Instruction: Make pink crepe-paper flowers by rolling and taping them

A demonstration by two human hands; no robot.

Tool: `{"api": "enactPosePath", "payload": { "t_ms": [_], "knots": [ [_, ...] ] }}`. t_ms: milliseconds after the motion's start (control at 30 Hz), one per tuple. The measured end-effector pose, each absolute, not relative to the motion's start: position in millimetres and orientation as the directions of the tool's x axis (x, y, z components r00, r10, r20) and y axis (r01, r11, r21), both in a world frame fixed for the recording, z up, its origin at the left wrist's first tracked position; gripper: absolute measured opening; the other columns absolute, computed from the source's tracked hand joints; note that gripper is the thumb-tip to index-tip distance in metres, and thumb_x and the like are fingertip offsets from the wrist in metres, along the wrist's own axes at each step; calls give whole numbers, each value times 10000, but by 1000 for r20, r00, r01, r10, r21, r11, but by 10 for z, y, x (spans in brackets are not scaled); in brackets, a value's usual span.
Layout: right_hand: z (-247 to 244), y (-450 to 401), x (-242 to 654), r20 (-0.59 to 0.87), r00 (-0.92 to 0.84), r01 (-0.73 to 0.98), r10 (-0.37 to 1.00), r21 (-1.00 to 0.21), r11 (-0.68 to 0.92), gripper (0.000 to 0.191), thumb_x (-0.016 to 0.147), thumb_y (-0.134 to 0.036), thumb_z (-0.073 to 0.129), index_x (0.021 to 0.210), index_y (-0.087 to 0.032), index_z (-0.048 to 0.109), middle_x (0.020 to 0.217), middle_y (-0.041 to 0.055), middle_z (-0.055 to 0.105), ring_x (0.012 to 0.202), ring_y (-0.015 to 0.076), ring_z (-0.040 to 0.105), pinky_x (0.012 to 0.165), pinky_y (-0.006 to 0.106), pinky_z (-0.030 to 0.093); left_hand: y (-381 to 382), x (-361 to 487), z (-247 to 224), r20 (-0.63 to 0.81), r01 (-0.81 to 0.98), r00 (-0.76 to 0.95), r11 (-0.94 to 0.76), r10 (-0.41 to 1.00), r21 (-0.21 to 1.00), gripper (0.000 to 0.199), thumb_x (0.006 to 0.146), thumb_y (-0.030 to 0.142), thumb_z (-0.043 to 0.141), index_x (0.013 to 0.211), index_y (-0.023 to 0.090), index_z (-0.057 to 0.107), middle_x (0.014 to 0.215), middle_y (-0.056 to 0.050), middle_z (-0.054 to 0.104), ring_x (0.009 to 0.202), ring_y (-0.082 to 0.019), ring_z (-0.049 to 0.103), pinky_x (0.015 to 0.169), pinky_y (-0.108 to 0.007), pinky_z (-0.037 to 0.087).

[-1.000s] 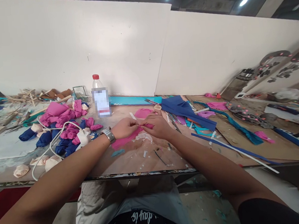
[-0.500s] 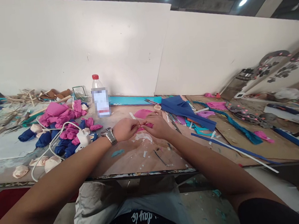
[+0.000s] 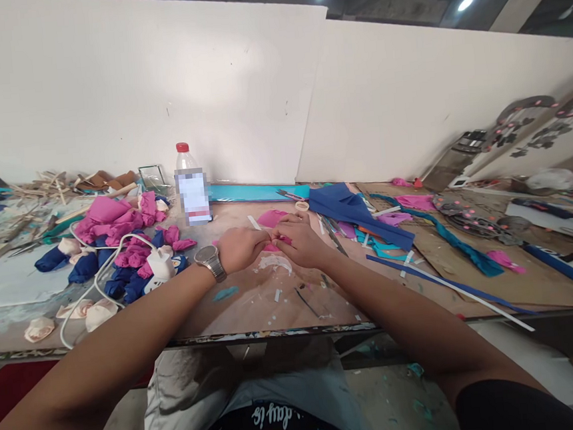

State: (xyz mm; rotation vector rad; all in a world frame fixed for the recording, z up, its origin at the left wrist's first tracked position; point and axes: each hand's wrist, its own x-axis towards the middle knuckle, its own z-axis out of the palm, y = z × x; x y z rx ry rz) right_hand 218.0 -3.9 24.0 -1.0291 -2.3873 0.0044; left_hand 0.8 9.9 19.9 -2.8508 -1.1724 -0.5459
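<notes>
My left hand (image 3: 242,247), with a steel-banded watch (image 3: 210,262) on its wrist, meets my right hand (image 3: 299,242) low over the table's middle. The fingertips of both hands pinch a piece of pink crepe paper (image 3: 282,241), much of it covered by the fingers. Just behind the hands shows more pink paper (image 3: 271,218); whether it is the same piece I cannot tell. A whitish smear (image 3: 275,263) marks the table in front of them. Beyond my right hand sits a small tape roll (image 3: 302,207).
At left lie crumpled pink paper pieces (image 3: 109,220), blue ones (image 3: 83,267), a white cable (image 3: 94,283) and a bottle (image 3: 185,158). Folded blue paper (image 3: 340,203), scissors (image 3: 289,194) and a thin white strip (image 3: 474,294) lie to the right. A white wall panel (image 3: 234,79) stands behind.
My left wrist has turned, so the watch face shows more, and the left fingers have shifted slightly on the pink paper. My right hand has barely moved.
</notes>
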Motion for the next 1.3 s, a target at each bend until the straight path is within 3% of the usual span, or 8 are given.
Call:
{"api": "enactPosePath", "payload": {
  "t_ms": [367, 600, 833, 1067, 1300],
  "knots": [
    [233, -26, 2174, 444, -554, 697, 704, -215, 684, 199, 995, -290, 522, 851, -207, 631, 907, 36, 735, 1026, 242, 591, 963, 413, 261, 140, 3, 173, 327, 677, 656, -722, 680, 143, 326, 1045, 373, 446, 1113, 271, 748, 1026, -61, 796, 915, -242, 727, 718, -318, 441],
    [229, -20, 2183, 465, -513, 704, 722, -253, 664, 177, 966, -299, 549, 851, -201, 642, 922, 45, 741, 1011, 240, 601, 952, 415, 269, 134, 1, 174, 343, 687, 645, -715, 683, 132, 316, 1029, 369, 464, 1021, 231, 748, 889, -75, 779, 824, -240, 715, 685, -318, 418],
    [244, -26, 2192, 495, -527, 686, 691, -233, 689, 152, 919, -263, 576, 802, -210, 656, 844, 33, 729, 1006, 238, 593, 938, 416, 276, 140, -6, 171, 345, 664, 656, -731, 671, 158, 312, 1027, 364, 465, 1029, 237, 750, 895, -71, 782, 821, -239, 709, 673, -317, 390],
    [246, -9, 2196, 503, -489, 719, 712, -230, 656, 121, 871, -212, 582, 754, -209, 615, 806, 22, 715, 967, 232, 592, 965, 424, 277, 133, -3, 206, 320, 682, 623, -696, 714, 225, 356, 999, 409, 493, 823, 197, 718, 736, -76, 721, 671, -210, 628, 614, -314, 323],
    [219, 13, 2229, 503, -524, 697, 688, -211, 685, 117, 888, -264, 623, 872, -224, 731, 893, 40, 762, 1023, 262, 607, 1006, 453, 269, 168, -21, 191, 309, 628, 643, -713, 701, 312, 302, 962, 324, 517, 758, 186, 692, 676, -53, 675, 611, -175, 545, 609, -301, 296]
  ]
}}
